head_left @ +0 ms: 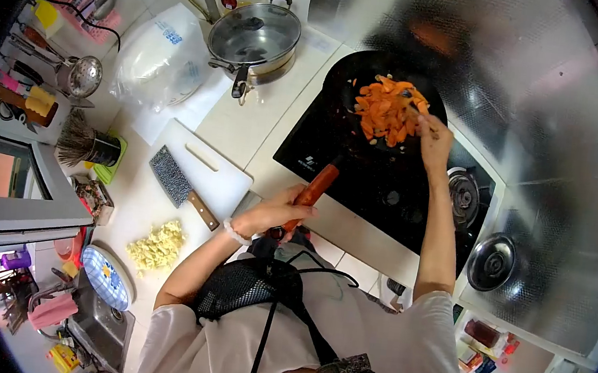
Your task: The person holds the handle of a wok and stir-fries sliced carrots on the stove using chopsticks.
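Sliced orange carrots [387, 112] lie in a dark wok [339, 81] on the black stovetop [379, 188]. My left hand [283, 210] is wrapped round the wok's reddish-brown wooden handle [319, 185]. Over the right side of the wok, my right hand [435, 139] is closed on a utensil whose tip is among the carrots; most of the utensil is hidden by the hand. A cleaver [172, 175] with a wooden handle rests on the white cutting board [208, 149], left of my left hand. Below it is a pile of chopped pale yellow food [156, 246].
A lidded pot [255, 36] and a plastic-wrapped item [161, 59] stand at the upper left. A blue-patterned plate [107, 277] leans by the sink [105, 330]. A round black lid [492, 261] lies right of the stove. Foil covers the wall behind the wok.
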`<control>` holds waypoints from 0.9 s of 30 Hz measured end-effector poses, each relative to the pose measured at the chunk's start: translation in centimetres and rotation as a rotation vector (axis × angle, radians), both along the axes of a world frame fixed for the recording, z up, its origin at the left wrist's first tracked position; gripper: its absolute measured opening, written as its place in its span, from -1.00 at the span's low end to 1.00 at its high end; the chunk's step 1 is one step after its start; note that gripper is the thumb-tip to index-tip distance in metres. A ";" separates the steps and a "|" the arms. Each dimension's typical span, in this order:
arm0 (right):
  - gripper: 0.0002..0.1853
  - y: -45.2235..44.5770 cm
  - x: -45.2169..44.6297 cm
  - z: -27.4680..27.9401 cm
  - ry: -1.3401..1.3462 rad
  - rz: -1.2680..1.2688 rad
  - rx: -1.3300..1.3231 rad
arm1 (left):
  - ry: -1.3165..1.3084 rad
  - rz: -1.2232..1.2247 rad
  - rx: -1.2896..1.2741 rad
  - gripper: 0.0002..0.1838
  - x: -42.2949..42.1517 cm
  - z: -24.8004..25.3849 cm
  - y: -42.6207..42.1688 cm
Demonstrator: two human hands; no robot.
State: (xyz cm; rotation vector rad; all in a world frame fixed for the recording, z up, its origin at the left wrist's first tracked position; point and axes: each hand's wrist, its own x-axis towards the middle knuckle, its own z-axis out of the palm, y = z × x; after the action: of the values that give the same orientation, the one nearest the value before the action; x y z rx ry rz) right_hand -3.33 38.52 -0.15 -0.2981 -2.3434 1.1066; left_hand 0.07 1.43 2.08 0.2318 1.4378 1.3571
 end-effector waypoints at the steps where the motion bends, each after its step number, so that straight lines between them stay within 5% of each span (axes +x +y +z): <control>1: -0.72 -1.3 0.6 1.0 -0.058 0.066 -0.032 | -0.001 0.000 0.003 -0.34 0.0 -0.1 0.0; 6: -0.70 -5.7 4.4 8.1 -0.216 0.162 -0.402 | 0.019 -0.001 -0.021 -0.37 0.0 0.1 0.0; 11: -0.74 -6.6 4.0 4.8 -0.328 0.267 -0.337 | 0.035 0.004 0.032 -0.46 0.2 -1.0 0.0; 14: -0.74 -2.1 1.4 0.4 -0.131 0.130 0.011 | 0.053 0.013 0.056 -0.49 0.1 -1.4 -0.1; 17: -0.78 -0.6 1.1 2.5 -0.029 -0.014 -0.194 | 0.051 -0.002 0.044 -0.47 0.0 -0.9 -0.4; 21: -0.75 0.5 1.0 3.8 -0.010 -0.123 -0.151 | 0.032 -0.005 0.101 -0.48 0.1 -1.5 -0.6; 24: -0.73 0.1 -0.2 1.6 -0.016 -0.087 -0.026 | 0.048 -0.019 0.079 -0.47 0.0 -1.6 -0.5; 27: -0.71 -2.9 0.7 3.0 -0.181 0.114 -0.338 | 0.040 -0.019 0.107 -0.47 0.0 -2.5 -0.5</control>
State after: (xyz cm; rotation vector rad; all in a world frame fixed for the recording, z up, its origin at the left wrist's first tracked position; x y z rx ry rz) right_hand -2.63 35.59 2.89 -0.4049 -2.3438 1.5946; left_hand 0.08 0.95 -0.39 0.3431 1.3934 1.4224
